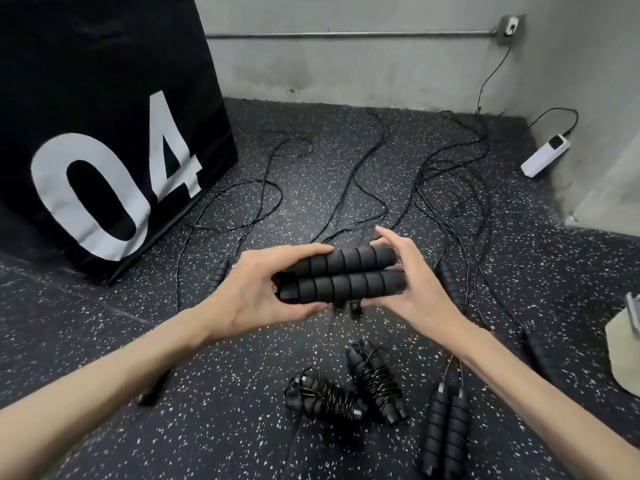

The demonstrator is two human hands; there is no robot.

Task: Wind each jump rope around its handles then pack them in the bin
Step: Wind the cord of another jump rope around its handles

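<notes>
Two black foam handles (341,277) are held side by side above the middle of the floor (214,427), lying roughly level, one just behind the other and touching along their length. Each handle is ribbed into rounded segments, with a harder dark cap at the left end. The left hand (268,292) is curled round the left ends of the pair, thumb below and fingers over the top. The right hand (414,289) is closed round the right ends, its forefinger raised nearly straight above them. No cord is wound on this pair; its cord cannot be followed among the others.

Toward the near edge of the floor, two wound ropes (346,393) lie close together, thin black cord wrapped in tight coils round their paired handles. Just right of them an unwound pair (446,431) lies side by side, grey collars pointing away. Loose cords (446,188) sprawl in loops over the far half of the floor, with further handles at both sides. A black box (104,126) marked "04" stands at the far left corner. A white charger (545,155) lies at the far right corner.
</notes>
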